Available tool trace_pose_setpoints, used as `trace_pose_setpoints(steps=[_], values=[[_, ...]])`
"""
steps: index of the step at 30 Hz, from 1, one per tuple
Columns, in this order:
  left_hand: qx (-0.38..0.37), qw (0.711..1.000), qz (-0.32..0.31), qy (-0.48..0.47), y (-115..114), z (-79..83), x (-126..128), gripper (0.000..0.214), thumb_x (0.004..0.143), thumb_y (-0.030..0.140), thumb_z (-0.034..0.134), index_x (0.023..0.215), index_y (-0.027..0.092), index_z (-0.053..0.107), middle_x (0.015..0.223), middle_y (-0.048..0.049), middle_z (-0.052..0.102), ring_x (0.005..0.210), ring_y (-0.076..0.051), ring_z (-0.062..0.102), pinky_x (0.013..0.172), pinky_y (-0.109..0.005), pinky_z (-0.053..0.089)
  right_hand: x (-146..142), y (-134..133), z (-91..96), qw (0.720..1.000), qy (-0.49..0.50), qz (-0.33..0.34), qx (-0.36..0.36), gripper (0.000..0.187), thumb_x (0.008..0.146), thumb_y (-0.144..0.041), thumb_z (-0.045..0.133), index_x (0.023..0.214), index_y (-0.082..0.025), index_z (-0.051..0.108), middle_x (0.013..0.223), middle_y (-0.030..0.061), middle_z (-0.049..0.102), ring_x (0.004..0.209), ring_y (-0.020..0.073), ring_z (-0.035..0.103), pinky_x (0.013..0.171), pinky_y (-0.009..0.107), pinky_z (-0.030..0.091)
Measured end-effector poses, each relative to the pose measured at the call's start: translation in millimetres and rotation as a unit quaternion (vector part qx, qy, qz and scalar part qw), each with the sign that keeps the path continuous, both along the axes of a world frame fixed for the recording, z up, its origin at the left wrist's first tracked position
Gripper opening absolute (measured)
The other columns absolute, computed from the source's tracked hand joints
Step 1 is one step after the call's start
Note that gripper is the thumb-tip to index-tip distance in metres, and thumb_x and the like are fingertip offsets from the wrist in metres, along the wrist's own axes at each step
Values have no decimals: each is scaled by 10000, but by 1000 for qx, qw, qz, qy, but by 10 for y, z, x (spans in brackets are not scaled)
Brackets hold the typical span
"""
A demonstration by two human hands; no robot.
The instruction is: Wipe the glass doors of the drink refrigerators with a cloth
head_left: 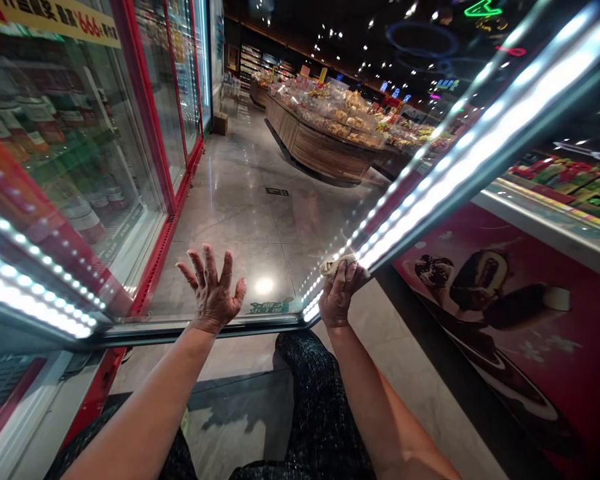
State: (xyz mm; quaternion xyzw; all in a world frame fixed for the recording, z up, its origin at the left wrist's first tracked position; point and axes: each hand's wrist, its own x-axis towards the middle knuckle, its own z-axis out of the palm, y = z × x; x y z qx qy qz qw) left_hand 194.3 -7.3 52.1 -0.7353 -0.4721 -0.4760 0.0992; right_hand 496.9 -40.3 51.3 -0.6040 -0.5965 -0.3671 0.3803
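An open glass cooler door stands in front of me, its frame lit by LED strips. My left hand is pressed flat against the glass near the bottom, fingers spread. My right hand is closed around a crumpled pale cloth and holds it against the lit right edge of the door frame.
Red-framed drink coolers line the left side. An ice-cream freezer with a red printed front runs along the right. Beyond the glass lie a shiny tiled aisle and a wooden snack island. My dark-trousered legs are below.
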Motion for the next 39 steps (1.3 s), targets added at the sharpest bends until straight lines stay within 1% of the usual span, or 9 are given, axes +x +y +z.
trace_pose_setpoints(steps=[2,8,16,23,25,29,31,37,39], values=[[-6,1000,-1,1,6,5,-17,1049,884,272,653,1637,353,-74,1703,-39,-219,1533,-368,-247,1191,-714,-144,-71,2,-18,1000,21,12,-7,633,1050,-289,386,1640,-170,188,1664,255,242,1585,362,148,1188,723,282],[-8,1000,14,-1,49,105,-114,1040,885,235,650,1624,405,-62,1697,0,-239,1524,-369,-262,1188,-706,-162,-121,250,410,996,50,60,38,690,1055,-288,358,1660,-188,42,1709,223,76,1600,373,22,1193,746,223],[15,999,26,-13,52,136,-166,1002,898,224,640,1631,409,-18,1706,9,-213,1538,-346,-234,1205,-693,-131,-337,56,-197,993,84,82,-13,711,1048,-250,391,1660,-225,30,1711,231,63,1600,370,18,1175,754,246],[-11,998,47,-28,77,218,-285,1008,891,201,649,1618,423,-13,1670,21,-303,1513,-375,-267,1190,-713,-137,-373,210,389,991,79,110,18,706,1043,-402,343,1659,-201,63,1721,195,-18,1593,392,-70,1168,801,127],[-9,998,47,-30,72,234,-304,999,897,198,644,1614,437,-8,1672,32,-299,1519,-369,-260,1195,-708,-134,-384,205,357,993,55,107,15,697,1042,-394,346,1658,-202,83,1723,189,-17,1593,392,-70,1172,798,113],[-20,998,42,-30,53,214,-313,1009,884,181,655,1608,458,8,1675,40,-289,1531,-378,-234,1204,-711,-112,-513,126,14,994,18,109,-15,702,1033,-288,394,1659,-222,85,1722,201,9,1594,389,-55,1167,788,181],[-18,999,44,-23,48,196,-319,996,893,182,645,1609,459,10,1678,40,-286,1537,-372,-222,1213,-703,-99,-588,125,-39,994,25,104,-23,713,1031,-261,403,1660,-227,71,1723,205,3,1595,385,-56,1165,784,198],[-11,998,46,-28,71,203,-385,935,898,197,642,1619,457,106,1680,61,-281,1533,-362,-244,1213,-688,-118,-649,272,414,993,31,113,28,680,1043,-260,389,1661,-235,108,1730,174,31,1597,368,-72,1178,796,90],[-34,997,51,-40,84,213,-415,918,891,201,656,1619,443,152,1667,64,-302,1522,-382,-257,1204,-700,-128,-667,267,401,992,29,117,27,685,1040,-251,397,1661,-238,108,1731,169,37,1600,357,-65,1184,787,98]])
